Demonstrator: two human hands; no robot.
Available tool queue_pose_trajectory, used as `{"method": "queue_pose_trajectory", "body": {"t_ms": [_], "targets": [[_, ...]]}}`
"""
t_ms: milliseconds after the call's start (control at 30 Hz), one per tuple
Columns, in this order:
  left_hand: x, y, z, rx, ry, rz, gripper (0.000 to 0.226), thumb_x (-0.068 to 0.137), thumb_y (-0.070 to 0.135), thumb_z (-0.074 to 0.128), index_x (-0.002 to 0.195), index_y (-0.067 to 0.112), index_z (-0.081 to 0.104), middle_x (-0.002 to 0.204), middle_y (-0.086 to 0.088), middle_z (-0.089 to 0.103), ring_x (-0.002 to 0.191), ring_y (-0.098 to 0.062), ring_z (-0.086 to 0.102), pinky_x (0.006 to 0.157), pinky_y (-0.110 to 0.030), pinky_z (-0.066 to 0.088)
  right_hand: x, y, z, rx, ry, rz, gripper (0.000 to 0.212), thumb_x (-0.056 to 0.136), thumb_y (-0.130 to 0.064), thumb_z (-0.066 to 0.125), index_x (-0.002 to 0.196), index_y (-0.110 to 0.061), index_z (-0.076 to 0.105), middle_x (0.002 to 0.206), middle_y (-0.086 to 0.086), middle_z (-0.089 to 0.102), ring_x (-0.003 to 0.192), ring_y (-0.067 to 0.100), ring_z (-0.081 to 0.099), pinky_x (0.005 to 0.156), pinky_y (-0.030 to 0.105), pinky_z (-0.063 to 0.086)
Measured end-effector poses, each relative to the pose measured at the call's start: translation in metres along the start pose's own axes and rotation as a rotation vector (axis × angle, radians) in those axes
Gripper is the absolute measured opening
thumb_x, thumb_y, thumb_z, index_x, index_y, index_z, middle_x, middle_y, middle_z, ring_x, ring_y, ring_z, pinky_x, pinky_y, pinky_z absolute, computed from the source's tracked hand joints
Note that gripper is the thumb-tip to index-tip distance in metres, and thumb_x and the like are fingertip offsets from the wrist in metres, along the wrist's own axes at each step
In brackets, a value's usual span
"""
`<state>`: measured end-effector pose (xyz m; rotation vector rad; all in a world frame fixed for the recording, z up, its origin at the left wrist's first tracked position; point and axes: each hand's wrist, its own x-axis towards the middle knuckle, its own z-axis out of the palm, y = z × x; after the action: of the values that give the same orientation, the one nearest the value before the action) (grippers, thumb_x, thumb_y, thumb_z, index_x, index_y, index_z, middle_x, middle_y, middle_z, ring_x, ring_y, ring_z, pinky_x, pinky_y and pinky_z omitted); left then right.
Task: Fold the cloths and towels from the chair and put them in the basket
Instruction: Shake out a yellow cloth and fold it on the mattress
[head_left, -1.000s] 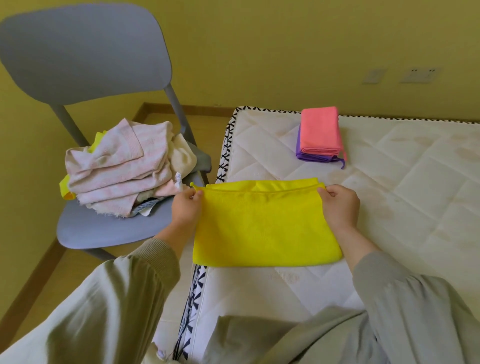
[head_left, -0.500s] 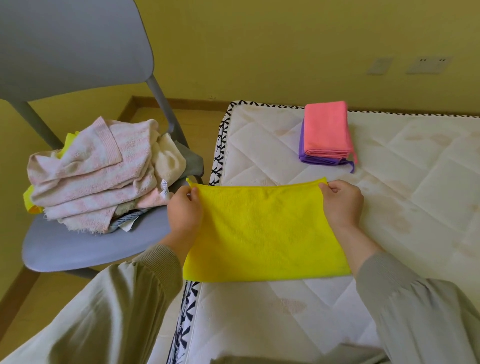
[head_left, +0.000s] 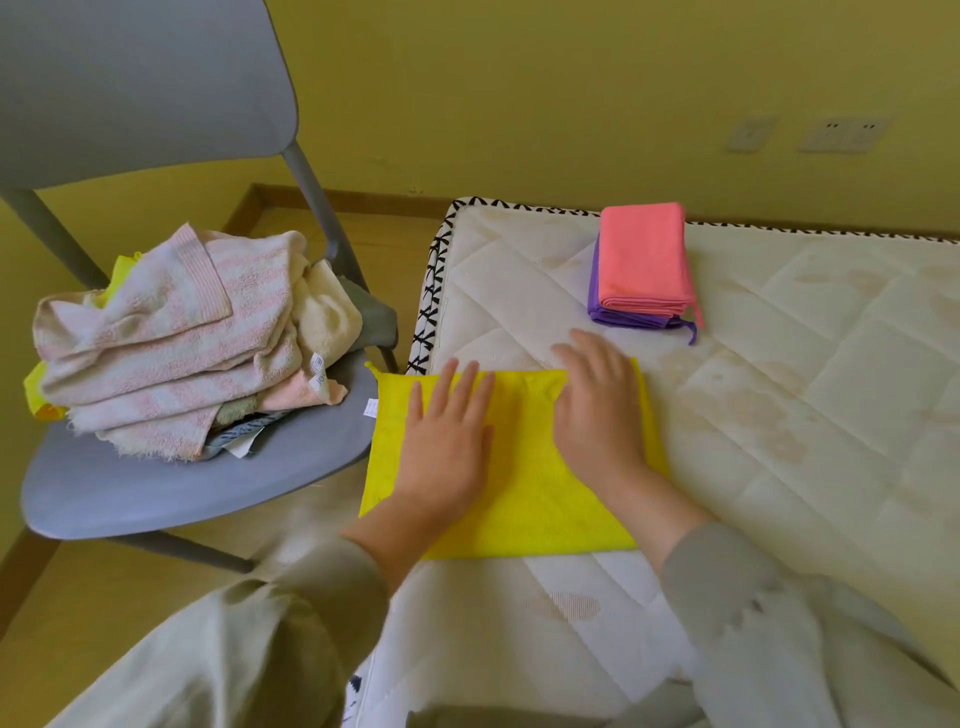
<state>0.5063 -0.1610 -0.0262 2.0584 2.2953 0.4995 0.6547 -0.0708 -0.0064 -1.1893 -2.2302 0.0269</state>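
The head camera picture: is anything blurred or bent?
In the head view, the wide lens bows the mattress edge and tilts the chair back; the left sleeve at the bottom is blurred; the yellow cloth and folded pink cloth look sharp; light is soft, no glare.

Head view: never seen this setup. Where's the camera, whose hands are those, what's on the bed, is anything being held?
There is no machine here: a person works with bare hands. The single camera is worn on the person's head and looks forward and down, so the sleeves enter from the bottom edge. The left hand and right hand lie flat, fingers straight, on a yellow cloth at the corner of a bare mattress. They press it and grip nothing. Farther back on the mattress, a folded pink cloth sits on a folded purple cloth. On the left, a grey chair carries a pile of unfolded towels. No basket shows.
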Motion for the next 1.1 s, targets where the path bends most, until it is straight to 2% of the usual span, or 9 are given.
{"method": "queue_pose_trajectory", "body": {"t_ms": [100, 167, 267, 367, 500, 667, 767, 867, 1100], "targets": [[-0.009, 0.01, 0.019, 0.073, -0.276, -0.13, 0.07, 0.09, 0.051, -0.003, 0.153, 0.022, 0.005, 0.161, -0.001, -0.003, 0.147, -0.024, -0.011, 0.116, -0.048, -0.003, -0.029, -0.022, 0.017, -0.149, -0.522, -0.037, 0.055, 0.095, -0.031, 0.019, 0.147, -0.018, 0.031, 0.158, 0.006, 0.018, 0.146, 0.025, 0.015, 0.116, 0.047, 0.013], [-0.012, 0.008, 0.025, 0.112, -0.285, -0.138, 0.074, 0.085, 0.053, -0.01, 0.152, 0.024, 0.001, 0.16, 0.0, -0.008, 0.146, -0.023, -0.015, 0.116, -0.047, -0.005, -0.044, -0.015, 0.024, -0.195, -0.667, -0.029, 0.068, 0.089, -0.047, -0.003, 0.152, -0.026, 0.012, 0.16, -0.002, 0.003, 0.148, 0.018, 0.0, 0.117, 0.047, 0.001], [-0.014, 0.007, 0.023, 0.108, -0.291, -0.124, 0.077, 0.082, 0.054, -0.013, 0.152, 0.026, -0.001, 0.16, 0.002, -0.008, 0.146, -0.022, -0.014, 0.116, -0.046, -0.006, -0.045, 0.013, 0.017, -0.232, -0.647, 0.088, 0.073, 0.085, -0.053, -0.006, 0.152, -0.028, 0.01, 0.16, -0.006, 0.002, 0.147, 0.015, -0.001, 0.116, 0.048, 0.001], [-0.02, -0.002, 0.018, 0.134, -0.317, -0.143, 0.078, 0.081, 0.058, -0.015, 0.152, 0.027, -0.005, 0.16, 0.003, -0.011, 0.146, -0.021, -0.015, 0.117, -0.046, -0.007, -0.043, 0.05, 0.004, -0.272, -0.633, 0.283, 0.059, 0.099, -0.046, 0.01, 0.152, -0.024, 0.002, 0.16, -0.005, -0.006, 0.147, 0.013, -0.006, 0.117, 0.049, 0.002], [-0.034, -0.021, 0.002, 0.184, -0.33, -0.227, 0.079, 0.082, 0.058, -0.015, 0.152, 0.023, -0.007, 0.159, 0.001, -0.013, 0.145, -0.022, -0.017, 0.117, -0.048, -0.007, -0.047, 0.068, -0.02, -0.338, -0.626, 0.468, 0.059, 0.101, -0.04, 0.017, 0.153, -0.018, 0.001, 0.16, 0.001, -0.008, 0.147, 0.017, -0.007, 0.117, 0.05, 0.001], [-0.053, 0.002, -0.006, 0.156, -0.19, -0.093, 0.071, 0.089, 0.05, -0.004, 0.152, 0.019, 0.008, 0.16, -0.002, -0.001, 0.143, -0.022, -0.017, 0.112, -0.047, -0.01, -0.04, -0.001, -0.023, -0.194, -0.478, 0.287, 0.06, 0.101, -0.034, 0.028, 0.152, -0.017, 0.001, 0.16, 0.005, -0.009, 0.147, 0.02, -0.009, 0.116, 0.046, -0.004], [-0.071, 0.017, 0.007, 0.081, -0.23, -0.1, 0.068, 0.09, 0.049, -0.002, 0.152, 0.025, 0.009, 0.16, -0.001, 0.0, 0.143, -0.021, -0.018, 0.113, -0.042, -0.012, -0.073, -0.032, -0.014, -0.17, -0.66, 0.227, 0.057, 0.102, -0.039, 0.022, 0.152, -0.021, 0.002, 0.16, 0.001, -0.007, 0.147, 0.018, -0.008, 0.117, 0.047, -0.004], [-0.082, 0.011, 0.011, 0.097, -0.248, -0.109, 0.065, 0.091, 0.05, -0.002, 0.152, 0.029, 0.004, 0.16, 0.001, -0.003, 0.144, -0.021, -0.018, 0.114, -0.041, -0.012, -0.09, -0.005, -0.021, -0.294, -0.798, 0.177, 0.059, 0.1, -0.047, 0.014, 0.151, -0.027, -0.009, 0.159, -0.002, -0.015, 0.146, 0.019, -0.012, 0.116, 0.05, -0.005], [-0.102, -0.014, 0.001, 0.095, -0.273, -0.264, 0.061, 0.094, 0.051, -0.001, 0.151, 0.033, -0.006, 0.158, 0.005, -0.016, 0.145, -0.022, -0.02, 0.117, -0.051, -0.004, -0.09, 0.037, -0.052, -0.388, -0.919, 0.375, 0.059, 0.1, -0.048, 0.006, 0.149, -0.025, -0.017, 0.157, 0.002, -0.02, 0.146, 0.02, -0.012, 0.117, 0.05, 0.0]]}}
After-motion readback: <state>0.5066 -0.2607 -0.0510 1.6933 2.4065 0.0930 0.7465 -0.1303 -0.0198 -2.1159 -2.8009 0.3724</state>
